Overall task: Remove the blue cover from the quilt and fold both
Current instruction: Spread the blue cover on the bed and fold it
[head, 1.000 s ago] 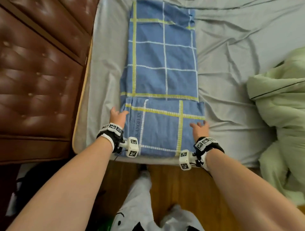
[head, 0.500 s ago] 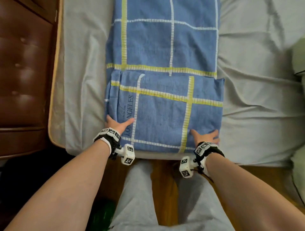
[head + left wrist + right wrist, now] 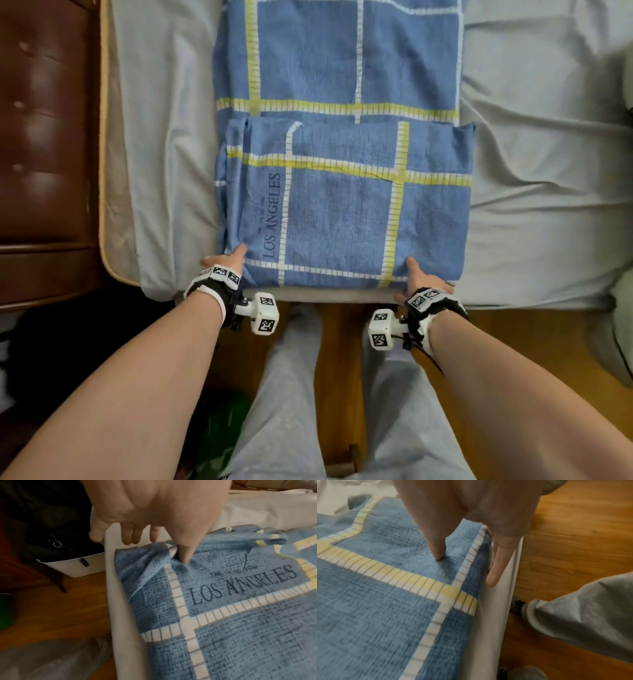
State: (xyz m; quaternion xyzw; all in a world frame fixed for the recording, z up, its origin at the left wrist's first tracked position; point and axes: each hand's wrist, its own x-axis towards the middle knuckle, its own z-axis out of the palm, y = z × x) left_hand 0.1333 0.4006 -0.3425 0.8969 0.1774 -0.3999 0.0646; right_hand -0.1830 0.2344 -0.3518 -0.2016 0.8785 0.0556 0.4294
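Note:
The blue cover [image 3: 342, 212] with white and yellow stripes lies as a long folded strip on the bed, its near end doubled over, "LOS ANGELES" facing up. My left hand [image 3: 226, 260] holds the near left corner, thumb on top, fingers at the edge, cloth bunched there [image 3: 159, 547]. My right hand [image 3: 416, 274] holds the near right corner: its thumb presses the top and its forefinger lies along the folded edge [image 3: 465, 568]. The other fingers are hidden. A sliver of the pale green quilt [image 3: 625, 294] shows at the far right.
The grey bed sheet [image 3: 531, 205] spreads right of the cover. A brown leather headboard [image 3: 44, 137] stands at the left. Below the bed's near edge are wooden floor [image 3: 339, 377], my grey trouser legs [image 3: 284, 411] and a white box [image 3: 80, 566].
Both hands slid back from the top of the doubled flap to its near corners at the bed's edge. The view moved in over the cover, and the quilt went almost out of sight.

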